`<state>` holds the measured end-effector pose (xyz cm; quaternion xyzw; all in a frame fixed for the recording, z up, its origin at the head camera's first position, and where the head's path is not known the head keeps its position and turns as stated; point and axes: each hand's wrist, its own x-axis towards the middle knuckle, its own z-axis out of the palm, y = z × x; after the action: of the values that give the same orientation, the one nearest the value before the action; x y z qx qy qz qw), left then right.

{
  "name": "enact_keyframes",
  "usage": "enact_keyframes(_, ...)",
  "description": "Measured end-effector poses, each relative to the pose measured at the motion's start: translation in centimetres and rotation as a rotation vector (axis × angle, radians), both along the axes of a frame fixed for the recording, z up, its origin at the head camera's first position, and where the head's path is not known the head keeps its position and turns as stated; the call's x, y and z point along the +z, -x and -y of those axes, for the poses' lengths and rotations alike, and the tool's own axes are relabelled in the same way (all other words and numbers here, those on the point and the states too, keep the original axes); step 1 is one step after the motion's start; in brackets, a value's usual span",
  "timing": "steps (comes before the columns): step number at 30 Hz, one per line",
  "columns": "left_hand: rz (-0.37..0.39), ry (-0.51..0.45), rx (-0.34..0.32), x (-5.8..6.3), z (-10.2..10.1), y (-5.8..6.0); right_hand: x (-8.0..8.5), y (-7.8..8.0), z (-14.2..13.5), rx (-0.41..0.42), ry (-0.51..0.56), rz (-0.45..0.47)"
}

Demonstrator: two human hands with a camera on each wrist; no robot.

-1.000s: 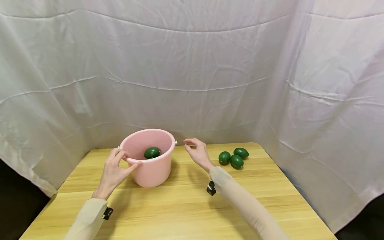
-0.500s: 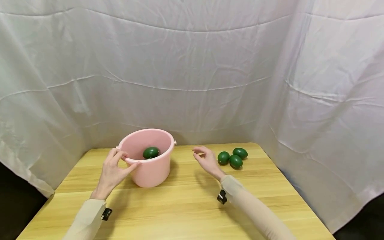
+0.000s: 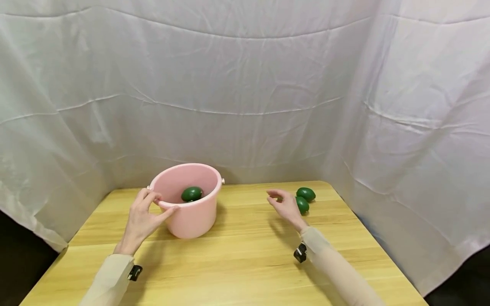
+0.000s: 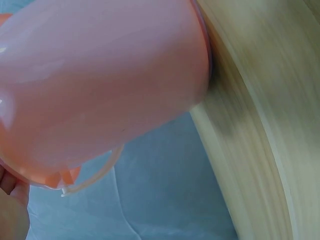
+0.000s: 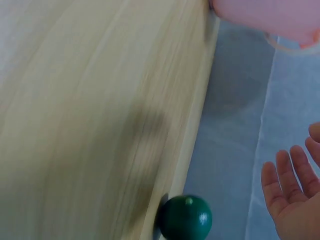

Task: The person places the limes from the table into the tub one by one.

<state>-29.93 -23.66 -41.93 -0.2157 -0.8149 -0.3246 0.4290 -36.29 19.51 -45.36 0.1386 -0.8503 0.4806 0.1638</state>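
Note:
A pink bucket (image 3: pixel 195 221) stands on the left half of the table. My left hand (image 3: pixel 142 219) holds its near left rim, fingertips over the edge and thumb against the outer wall. Inside the bucket shows a dark green oval fruit (image 3: pixel 191 194). To the right, two similar fruits, one farther back (image 3: pixel 306 194) and one nearer (image 3: pixel 302 205), lie on the table. A third is mostly hidden behind my right hand (image 3: pixel 286 207). That hand hovers beside the group, fingers loosely bent, holding nothing. In the right wrist view a round green fruit (image 5: pixel 185 220) lies below the hand.
The wooden table (image 3: pixel 229 263) carries everything. Pale cloth (image 3: pixel 245 85) hangs behind it and along both sides, close to the back edge. In the left wrist view the bucket's thin carrying handle (image 4: pixel 102 170) hangs on its far side.
My right hand has moved right and slightly down, away from the bucket's right side to the fruits, now covering one of them. My left hand keeps its hold on the rim.

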Motion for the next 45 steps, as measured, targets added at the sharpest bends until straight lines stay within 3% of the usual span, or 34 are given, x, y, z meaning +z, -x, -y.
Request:
enact_keyframes(10,0.003,-0.005,0.016,0.3,0.1,-0.6,-0.1,0.2,-3.0,-0.109,0.057,0.036)
enact_keyframes(18,0.012,-0.001,0.02,0.2,0.2,-0.7,-0.8,1.0,-5.2,-0.296,0.044,0.048)
enact_keyframes(24,0.003,-0.007,0.017,0.2,0.2,-0.7,-0.7,1.5,-6.5,-0.4,-0.006,0.126)
enact_keyframes(33,-0.004,-0.002,0.006,0.3,0.4,-0.7,-1.6,1.8,-8.2,-0.419,-0.063,0.212)
enact_keyframes(45,0.011,-0.009,0.011,-0.1,0.3,-0.7,-2.6,2.3,-8.1,-0.385,-0.08,0.299)
